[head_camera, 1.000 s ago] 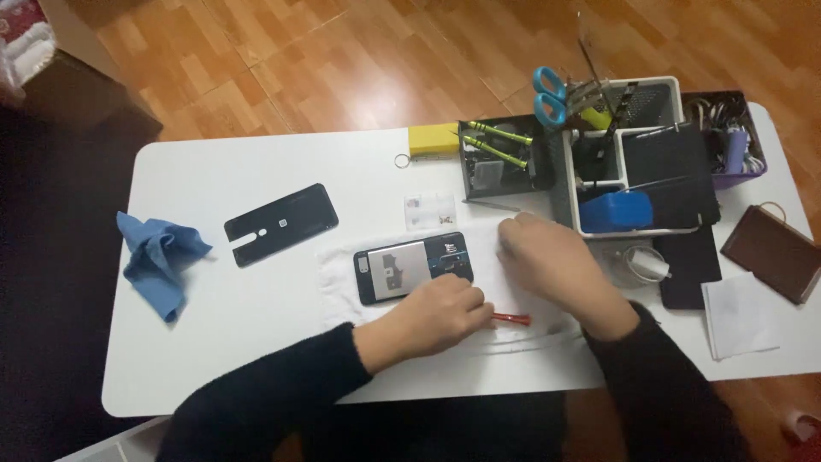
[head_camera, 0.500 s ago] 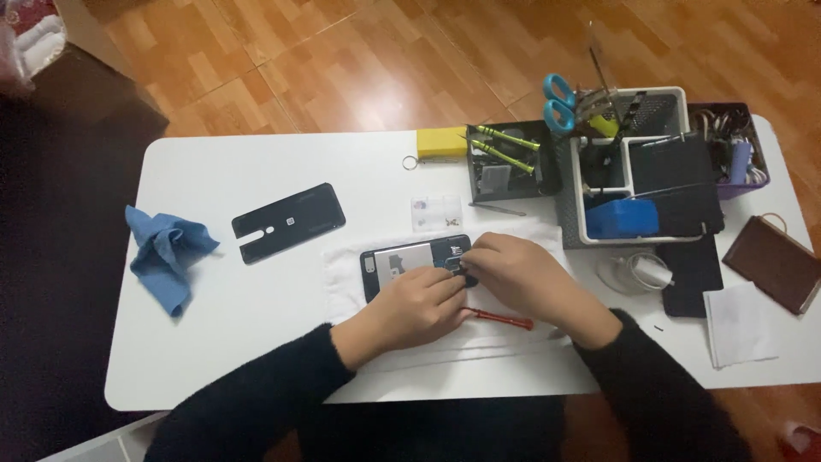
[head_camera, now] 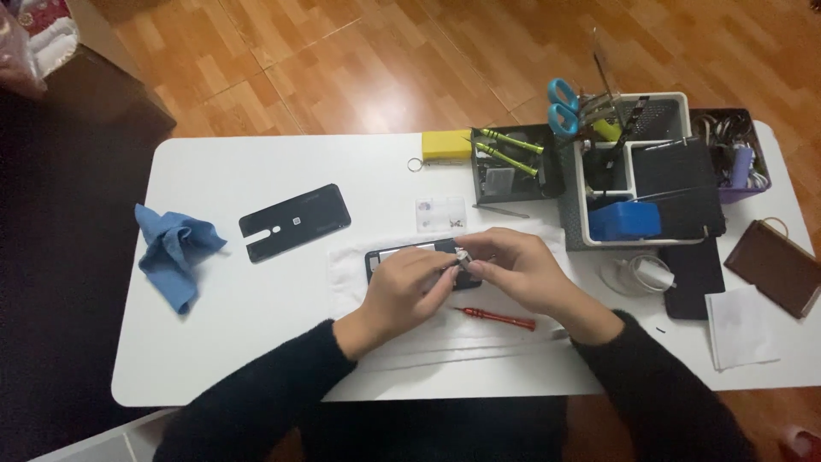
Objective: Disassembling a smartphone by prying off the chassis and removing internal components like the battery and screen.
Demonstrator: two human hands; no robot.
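Table (head_camera: 256,342): white, rounded corners, standing on a wooden floor (head_camera: 342,68); it carries everything below.
Organiser (head_camera: 637,171): a white box with compartments at the far right of the table, a blue box and dark flat pieces inside, blue-handled scissors (head_camera: 560,103) sticking out at its far edge.
White cloth (head_camera: 351,274): spread flat at the middle of the table, under the phone and both hands.
Back cover (head_camera: 295,222): a black phone back lying flat, left of the cloth and apart from it.
Blue cloth (head_camera: 175,248): crumpled near the left edge of the table.
Brown wallet (head_camera: 778,265): near the right edge, beside a white sheet of paper.
Black tray (head_camera: 513,162): left of the organiser, with green-handled screwdrivers lying across it; a yellow block sits just to its left.
Phone (head_camera: 393,257): opened, back side up, on the white cloth, largely hidden by the hands.
Left hand (head_camera: 402,287): lying over the phone, fingers curled and pinched at its right end.
Right hand (head_camera: 517,269): meets the left at the phone's right end, fingertips closed on a small part there; what the part is cannot be told.
Red screwdriver (head_camera: 500,318): lying on the cloth just below the right hand, not held.
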